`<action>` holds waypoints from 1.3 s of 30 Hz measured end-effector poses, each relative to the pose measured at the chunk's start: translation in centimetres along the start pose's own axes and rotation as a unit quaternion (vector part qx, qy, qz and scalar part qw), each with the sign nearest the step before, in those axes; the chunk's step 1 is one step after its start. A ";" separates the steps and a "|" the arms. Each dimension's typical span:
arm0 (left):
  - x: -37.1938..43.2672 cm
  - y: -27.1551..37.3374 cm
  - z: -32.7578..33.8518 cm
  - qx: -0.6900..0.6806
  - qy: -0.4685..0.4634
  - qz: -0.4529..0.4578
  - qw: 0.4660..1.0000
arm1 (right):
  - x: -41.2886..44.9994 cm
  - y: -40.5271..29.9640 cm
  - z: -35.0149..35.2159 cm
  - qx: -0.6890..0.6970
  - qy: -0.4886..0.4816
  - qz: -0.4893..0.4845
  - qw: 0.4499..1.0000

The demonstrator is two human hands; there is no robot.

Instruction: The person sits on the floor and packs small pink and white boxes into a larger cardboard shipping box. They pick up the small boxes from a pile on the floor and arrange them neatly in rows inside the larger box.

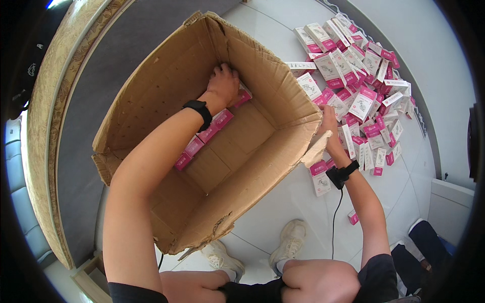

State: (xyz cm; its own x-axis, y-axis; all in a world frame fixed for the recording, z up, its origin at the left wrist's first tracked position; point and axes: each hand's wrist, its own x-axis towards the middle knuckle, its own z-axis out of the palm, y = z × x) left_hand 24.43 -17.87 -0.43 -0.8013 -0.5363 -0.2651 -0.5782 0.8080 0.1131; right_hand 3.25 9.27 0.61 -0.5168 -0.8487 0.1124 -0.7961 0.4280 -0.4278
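A worn cardboard carton (242,166), its top open and its rim torn, stands tilted across the view before me. My left hand (224,85) is down inside it at the far corner, over the end of a row of small pink-and-white boxes (208,132) along the left wall. Whether its fingers grip a box is hidden. Outside the carton's right side, my right hand (329,127) is between the rim and a heap of similar pink-and-white boxes (363,104). Its fingertips are partly covered by the carton edge, so I cannot see what they hold.
White floor tiles (273,212) lie under the heap. My shoes (291,238) are just below the carton. A cable (334,227) hangs from the device on my right wrist. A curved padded furniture edge (49,113) runs along the left. Dark cloth (411,265) lies at lower right.
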 end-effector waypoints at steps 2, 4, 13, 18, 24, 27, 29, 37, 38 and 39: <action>-0.5 1.2 0.3 -0.016 0.000 -0.033 0.999 | -0.4 0.2 0.1 -0.006 0.002 0.001 1.000; -0.9 2.3 1.6 -0.022 0.046 -0.071 0.996 | -0.7 0.4 -0.1 -0.013 0.005 0.001 1.000; -1.9 3.4 3.0 0.035 0.120 -0.109 0.986 | -1.7 0.0 -0.8 -0.024 0.019 -0.014 0.999; -1.8 2.8 6.3 0.091 0.210 -0.112 0.967 | -2.1 -0.2 -0.2 -0.008 0.023 -0.008 1.000; -2.4 3.5 3.7 0.011 0.123 -0.109 0.986 | -2.4 1.0 -1.2 -0.046 0.041 0.013 0.998; -1.9 4.0 3.2 -0.018 0.080 -0.098 0.992 | -2.7 2.9 -1.8 -0.070 0.031 0.029 0.997; -1.3 4.3 3.8 -0.025 0.055 -0.092 0.994 | -3.1 4.1 -1.6 -0.116 0.042 0.011 0.992; -0.4 3.1 4.6 -0.042 -0.032 -0.039 0.998 | -3.8 3.5 -1.3 -0.143 -0.011 0.024 0.989; -0.7 2.8 4.6 -0.042 -0.032 -0.038 0.998 | -3.9 3.6 -1.3 -0.162 -0.020 0.029 0.986; -1.2 2.9 4.5 0.011 0.083 -0.023 0.996 | -4.0 3.6 -1.4 -0.163 -0.021 0.031 0.986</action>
State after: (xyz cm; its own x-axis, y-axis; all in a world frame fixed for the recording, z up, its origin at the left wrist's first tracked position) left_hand 24.40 -13.79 -4.13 -0.7889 -0.6051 -0.1070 -0.6136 0.7852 0.0836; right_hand 1.99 14.59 -0.15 -0.5595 -0.8270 0.0556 -0.8259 0.5506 -0.1213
